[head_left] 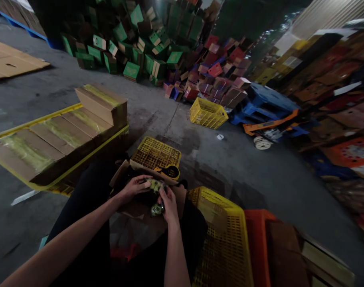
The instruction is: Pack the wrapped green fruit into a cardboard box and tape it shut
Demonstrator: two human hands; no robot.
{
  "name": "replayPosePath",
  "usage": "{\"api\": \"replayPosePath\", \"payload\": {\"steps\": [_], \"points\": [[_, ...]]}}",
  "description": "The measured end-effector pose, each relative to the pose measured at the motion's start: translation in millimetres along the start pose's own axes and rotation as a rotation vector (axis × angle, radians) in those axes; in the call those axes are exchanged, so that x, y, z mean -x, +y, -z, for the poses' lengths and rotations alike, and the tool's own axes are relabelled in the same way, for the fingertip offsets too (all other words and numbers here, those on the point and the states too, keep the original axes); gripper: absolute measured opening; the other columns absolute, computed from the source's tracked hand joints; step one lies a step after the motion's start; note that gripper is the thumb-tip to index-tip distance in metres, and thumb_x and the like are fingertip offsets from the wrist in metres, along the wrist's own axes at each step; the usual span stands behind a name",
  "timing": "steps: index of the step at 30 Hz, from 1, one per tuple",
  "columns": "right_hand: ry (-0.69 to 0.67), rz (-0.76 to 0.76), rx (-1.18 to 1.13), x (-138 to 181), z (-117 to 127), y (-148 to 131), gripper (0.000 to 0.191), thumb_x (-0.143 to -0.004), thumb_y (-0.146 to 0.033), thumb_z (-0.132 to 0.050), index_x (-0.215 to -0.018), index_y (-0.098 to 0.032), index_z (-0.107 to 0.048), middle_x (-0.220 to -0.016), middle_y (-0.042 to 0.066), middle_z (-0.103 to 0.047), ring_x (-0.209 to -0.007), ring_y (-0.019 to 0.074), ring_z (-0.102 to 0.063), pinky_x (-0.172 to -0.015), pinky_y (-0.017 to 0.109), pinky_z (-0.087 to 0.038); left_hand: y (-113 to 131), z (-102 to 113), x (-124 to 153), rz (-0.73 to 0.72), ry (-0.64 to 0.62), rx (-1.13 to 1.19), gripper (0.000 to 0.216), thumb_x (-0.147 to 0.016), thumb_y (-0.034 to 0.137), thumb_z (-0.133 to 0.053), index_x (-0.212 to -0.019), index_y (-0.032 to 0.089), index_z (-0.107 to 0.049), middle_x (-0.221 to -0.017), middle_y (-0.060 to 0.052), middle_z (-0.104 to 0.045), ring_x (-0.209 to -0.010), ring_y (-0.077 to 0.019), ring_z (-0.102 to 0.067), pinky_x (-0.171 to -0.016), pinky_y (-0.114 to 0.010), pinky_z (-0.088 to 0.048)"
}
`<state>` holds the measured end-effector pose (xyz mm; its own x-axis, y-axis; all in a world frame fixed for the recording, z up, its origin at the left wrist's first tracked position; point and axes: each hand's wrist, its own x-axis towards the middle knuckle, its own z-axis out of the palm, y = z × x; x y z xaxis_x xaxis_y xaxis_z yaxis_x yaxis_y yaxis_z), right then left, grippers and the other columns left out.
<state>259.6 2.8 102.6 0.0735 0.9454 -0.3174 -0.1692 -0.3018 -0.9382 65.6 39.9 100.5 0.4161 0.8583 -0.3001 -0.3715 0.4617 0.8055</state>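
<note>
Head view, lower centre of frame: our left hand (136, 186) and right hand (169, 204) both close on a small greenish bundle (156, 186) over an open cardboard box (131, 207) on our lap. Risk, we judge: dim light, a piece slips into the box or the yellow crate (218, 223) at lower right. No writing legible anywhere.
</note>
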Motion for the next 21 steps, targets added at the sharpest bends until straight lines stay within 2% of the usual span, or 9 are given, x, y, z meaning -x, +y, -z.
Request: {"api": "replayPosePath", "payload": {"steps": [3, 10, 18, 21], "points": [[-0.001, 0.010, -0.011, 0.5, 0.5, -0.3, 0.055, -0.074, -0.056, -0.074, -0.116, -0.020, -0.070, -0.065, -0.004, -0.059, -0.046, 0.0070, -0.039, -0.044, 0.021, -0.030, 2.3, -0.4, 1.7, 0.015, -0.032, 0.000, 0.058, -0.074, 0.041, -0.083, -0.125, 0.018, -0.066, -0.123, -0.012, -0.068, -0.115, -0.0288, -0.062, -0.100, -0.041, -0.049], [0.045, 0.024, -0.079, 1.8, 0.9, 0.2, 0.044, -0.075, -0.047, -0.077, -0.111, -0.022, -0.073, -0.081, -0.001, -0.065, -0.052, 0.0074, -0.043, -0.048, 0.021, -0.032, -4.0, -2.9, 1.1, 0.064, -0.023, 0.043, 0.060, -0.074, 0.041, -0.083, -0.127, 0.019, -0.064, -0.129, -0.012, -0.065, -0.121, -0.0284, -0.060, -0.102, -0.041, -0.049], [0.002, 0.022, -0.044, 4.8, 0.2, -0.3, 0.048, -0.075, -0.053, -0.074, -0.109, -0.020, -0.072, -0.073, 0.001, -0.068, -0.064, 0.0165, -0.058, -0.058, 0.026, -0.046, -8.7, 1.9, -7.5, 0.085, 0.076, -0.006, 0.060, -0.068, 0.055, -0.083, -0.111, 0.015, -0.069, -0.114, -0.013, -0.072, -0.106, -0.0294, -0.068, -0.093, -0.040, -0.054], [0.117, 0.090, 0.004, 2.7, 2.7, 4.2, 0.045, -0.074, -0.053, -0.074, -0.104, -0.019, -0.074, -0.078, 0.002, -0.071, -0.072, 0.0204, -0.064, -0.063, 0.029, -0.049, -9.9, 2.7, -9.9, 0.141, 0.062, -0.015, 0.065, -0.069, 0.064, -0.078, -0.110, 0.013, -0.070, -0.112, -0.016, -0.072, -0.101, -0.0312, -0.070, -0.090, -0.041, -0.054]]}}
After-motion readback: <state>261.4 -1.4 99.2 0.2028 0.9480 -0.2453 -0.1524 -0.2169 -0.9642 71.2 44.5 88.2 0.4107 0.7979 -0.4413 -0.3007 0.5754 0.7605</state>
